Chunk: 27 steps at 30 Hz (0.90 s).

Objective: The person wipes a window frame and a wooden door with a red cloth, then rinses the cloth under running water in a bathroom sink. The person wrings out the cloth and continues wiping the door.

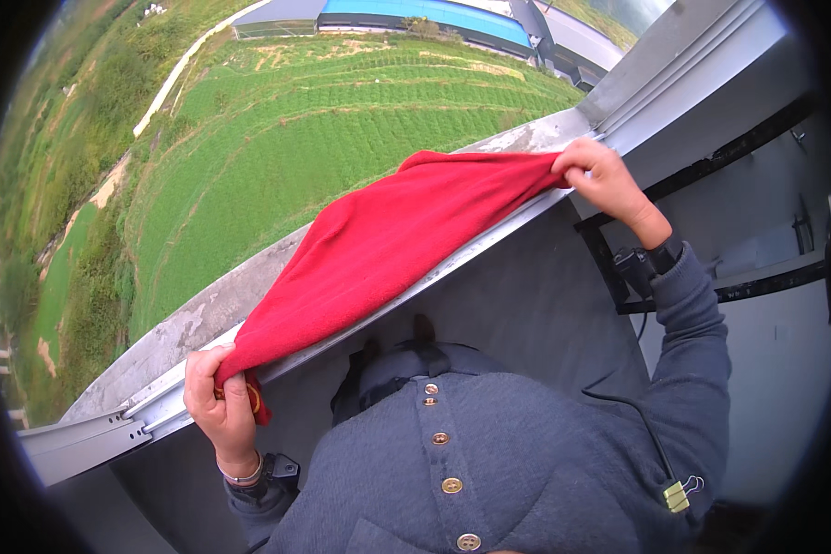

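Observation:
A red cloth [381, 242] is stretched between my two hands, draped along the metal window track [450, 266] and over the concrete ledge outside it. My left hand [225, 405], at the lower left, pinches one end between thumb and fingers; a bunched bit with a yellow marking hangs below the thumb. At the upper right, my right hand [599, 176] grips the opposite end near the corner of the opening. The cloth covers the middle part of the track and hides what lies under it.
The concrete outer ledge [201, 315] runs beyond the track, with a green field far below. A light metal window frame [692, 76] rises at the upper right. Beside my right forearm stands a black-edged frame [772, 280]. A black cable [637, 408] hangs by my right sleeve, with a binder clip [677, 496].

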Each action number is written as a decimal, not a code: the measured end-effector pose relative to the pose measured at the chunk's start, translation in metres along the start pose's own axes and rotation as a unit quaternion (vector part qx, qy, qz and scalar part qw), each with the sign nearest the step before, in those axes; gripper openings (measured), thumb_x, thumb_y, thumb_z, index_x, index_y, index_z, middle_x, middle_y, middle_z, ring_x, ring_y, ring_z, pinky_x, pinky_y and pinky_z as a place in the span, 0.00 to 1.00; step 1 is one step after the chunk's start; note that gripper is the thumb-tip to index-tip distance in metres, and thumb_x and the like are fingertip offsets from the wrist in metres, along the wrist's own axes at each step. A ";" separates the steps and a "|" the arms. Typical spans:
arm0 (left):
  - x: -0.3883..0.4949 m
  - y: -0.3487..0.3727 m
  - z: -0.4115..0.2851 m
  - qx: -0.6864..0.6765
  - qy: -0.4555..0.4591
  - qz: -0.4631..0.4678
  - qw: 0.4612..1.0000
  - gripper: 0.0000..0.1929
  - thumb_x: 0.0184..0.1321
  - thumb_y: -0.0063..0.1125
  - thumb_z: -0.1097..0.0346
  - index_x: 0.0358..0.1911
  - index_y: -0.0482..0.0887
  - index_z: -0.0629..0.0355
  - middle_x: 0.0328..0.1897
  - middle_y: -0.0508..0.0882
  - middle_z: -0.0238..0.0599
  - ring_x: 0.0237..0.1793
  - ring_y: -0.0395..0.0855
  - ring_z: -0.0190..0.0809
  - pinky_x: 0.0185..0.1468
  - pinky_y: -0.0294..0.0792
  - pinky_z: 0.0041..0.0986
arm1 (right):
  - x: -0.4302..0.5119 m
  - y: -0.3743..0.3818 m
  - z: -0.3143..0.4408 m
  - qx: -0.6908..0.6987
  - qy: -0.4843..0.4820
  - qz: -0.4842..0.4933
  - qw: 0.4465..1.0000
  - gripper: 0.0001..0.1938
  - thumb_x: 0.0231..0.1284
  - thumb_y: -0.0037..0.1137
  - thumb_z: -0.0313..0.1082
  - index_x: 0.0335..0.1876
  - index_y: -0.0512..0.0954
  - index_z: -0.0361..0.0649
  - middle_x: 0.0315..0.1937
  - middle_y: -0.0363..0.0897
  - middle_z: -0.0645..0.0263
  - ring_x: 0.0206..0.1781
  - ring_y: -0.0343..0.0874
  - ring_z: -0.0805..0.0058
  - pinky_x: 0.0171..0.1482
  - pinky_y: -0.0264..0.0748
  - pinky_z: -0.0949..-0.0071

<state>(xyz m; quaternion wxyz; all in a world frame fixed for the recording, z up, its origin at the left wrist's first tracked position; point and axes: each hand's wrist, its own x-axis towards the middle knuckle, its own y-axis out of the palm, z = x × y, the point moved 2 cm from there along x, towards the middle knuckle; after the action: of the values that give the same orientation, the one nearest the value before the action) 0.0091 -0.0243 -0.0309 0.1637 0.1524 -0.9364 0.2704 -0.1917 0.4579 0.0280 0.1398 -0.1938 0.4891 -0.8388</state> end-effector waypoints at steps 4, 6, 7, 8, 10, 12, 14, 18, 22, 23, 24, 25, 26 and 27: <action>0.001 0.008 0.005 -0.066 -0.105 -0.073 0.990 0.09 0.64 0.51 0.77 0.46 0.80 0.67 0.38 0.79 0.37 0.40 0.77 0.34 0.47 0.69 0.24 | 0.002 -0.011 -0.007 0.027 0.077 -0.120 0.989 0.05 0.62 0.58 0.28 0.41 0.81 0.42 0.40 0.80 0.59 0.41 0.80 0.59 0.44 0.76 0.68; -0.001 0.010 0.006 -0.096 -0.121 -0.100 0.983 0.09 0.66 0.50 0.76 0.47 0.79 0.67 0.41 0.80 0.36 0.41 0.76 0.31 0.47 0.69 0.23 | 0.003 -0.005 0.017 -0.187 -0.069 -0.198 0.960 0.07 0.56 0.63 0.29 0.41 0.82 0.44 0.40 0.78 0.59 0.44 0.78 0.57 0.47 0.75 0.65; -0.003 0.011 0.007 -0.113 -0.121 -0.121 0.979 0.09 0.67 0.49 0.76 0.48 0.79 0.68 0.42 0.80 0.35 0.41 0.76 0.30 0.48 0.69 0.22 | 0.000 0.000 0.029 -0.169 -0.092 -0.187 0.963 0.08 0.54 0.64 0.29 0.40 0.82 0.45 0.41 0.78 0.59 0.46 0.77 0.57 0.48 0.75 0.64; -0.003 0.013 0.009 -0.106 -0.108 -0.123 0.981 0.09 0.69 0.49 0.75 0.49 0.78 0.68 0.42 0.80 0.33 0.41 0.76 0.28 0.48 0.69 0.20 | -0.003 0.006 0.042 -0.154 -0.098 -0.173 0.968 0.08 0.52 0.65 0.29 0.39 0.82 0.45 0.42 0.77 0.59 0.48 0.76 0.57 0.49 0.74 0.63; -0.004 0.016 0.013 -0.105 -0.118 -0.132 0.979 0.09 0.69 0.49 0.75 0.49 0.78 0.68 0.42 0.81 0.34 0.42 0.76 0.28 0.49 0.69 0.20 | -0.005 0.036 0.072 -0.064 -0.208 -0.043 0.975 0.08 0.51 0.67 0.34 0.37 0.83 0.47 0.48 0.77 0.61 0.53 0.74 0.60 0.56 0.69 0.60; -0.006 0.018 0.017 -0.115 -0.118 -0.144 0.976 0.09 0.68 0.50 0.74 0.49 0.78 0.68 0.43 0.81 0.34 0.42 0.77 0.29 0.49 0.70 0.21 | -0.007 0.071 0.100 0.030 -0.273 0.055 0.960 0.11 0.55 0.66 0.42 0.41 0.85 0.49 0.64 0.71 0.57 0.67 0.65 0.55 0.67 0.57 0.56; -0.007 0.019 0.020 -0.098 -0.121 -0.148 0.977 0.09 0.69 0.50 0.74 0.49 0.78 0.68 0.43 0.81 0.34 0.43 0.77 0.29 0.49 0.70 0.21 | -0.005 0.097 0.115 0.038 -0.292 0.125 0.948 0.14 0.59 0.62 0.48 0.44 0.85 0.49 0.71 0.62 0.56 0.73 0.57 0.54 0.70 0.52 0.53; -0.008 0.019 0.022 -0.085 -0.123 -0.155 0.977 0.09 0.69 0.50 0.74 0.49 0.78 0.68 0.43 0.81 0.34 0.43 0.77 0.29 0.50 0.70 0.21 | -0.001 0.116 0.123 0.039 -0.292 0.111 0.949 0.12 0.60 0.60 0.47 0.39 0.83 0.48 0.69 0.63 0.57 0.74 0.56 0.54 0.70 0.52 0.50; -0.007 0.020 0.020 -0.090 -0.124 -0.152 0.976 0.09 0.69 0.49 0.74 0.49 0.78 0.68 0.43 0.80 0.34 0.44 0.76 0.30 0.51 0.69 0.22 | -0.006 0.104 0.104 0.011 -0.264 0.135 0.955 0.12 0.61 0.59 0.47 0.40 0.84 0.47 0.71 0.62 0.57 0.76 0.53 0.54 0.73 0.47 0.49; -0.007 0.020 0.019 -0.086 -0.121 -0.152 0.977 0.09 0.69 0.49 0.74 0.49 0.78 0.68 0.43 0.80 0.34 0.44 0.76 0.30 0.51 0.69 0.22 | -0.007 0.099 0.096 -0.001 -0.257 0.136 0.957 0.12 0.61 0.60 0.47 0.40 0.84 0.47 0.71 0.62 0.57 0.76 0.53 0.55 0.73 0.47 0.49; -0.007 0.020 0.018 -0.082 -0.113 -0.154 0.978 0.09 0.70 0.48 0.74 0.49 0.78 0.68 0.44 0.79 0.34 0.44 0.76 0.30 0.52 0.69 0.22 | -0.009 0.094 0.088 -0.010 -0.256 0.132 0.958 0.11 0.60 0.60 0.45 0.39 0.84 0.48 0.71 0.62 0.58 0.76 0.54 0.55 0.74 0.46 0.49; -0.007 0.020 0.018 -0.089 -0.119 -0.151 0.977 0.09 0.70 0.48 0.74 0.49 0.77 0.68 0.44 0.79 0.34 0.45 0.76 0.30 0.52 0.69 0.22 | -0.010 0.089 0.079 -0.017 -0.247 0.126 0.961 0.11 0.60 0.60 0.45 0.39 0.84 0.48 0.71 0.62 0.58 0.75 0.54 0.55 0.74 0.46 0.49; -0.007 0.020 0.018 -0.096 -0.121 -0.150 0.977 0.09 0.70 0.48 0.74 0.49 0.77 0.68 0.44 0.79 0.34 0.45 0.76 0.30 0.52 0.69 0.22 | -0.011 0.085 0.070 -0.023 -0.238 0.119 0.964 0.10 0.59 0.60 0.44 0.40 0.84 0.49 0.71 0.62 0.58 0.75 0.54 0.55 0.74 0.46 0.49; -0.007 0.020 0.019 -0.107 -0.122 -0.150 0.975 0.09 0.70 0.48 0.74 0.49 0.77 0.68 0.44 0.79 0.34 0.45 0.76 0.31 0.53 0.69 0.22 | -0.013 0.079 0.061 -0.025 -0.230 0.110 0.966 0.10 0.59 0.60 0.44 0.40 0.84 0.49 0.71 0.63 0.58 0.75 0.55 0.55 0.74 0.46 0.49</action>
<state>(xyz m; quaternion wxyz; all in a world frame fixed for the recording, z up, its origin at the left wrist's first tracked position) 0.0036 -0.0175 -0.0574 0.1020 0.3048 -0.9392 0.1206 -0.1490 0.3788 -0.0160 0.3356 -0.3300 0.4829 -0.7384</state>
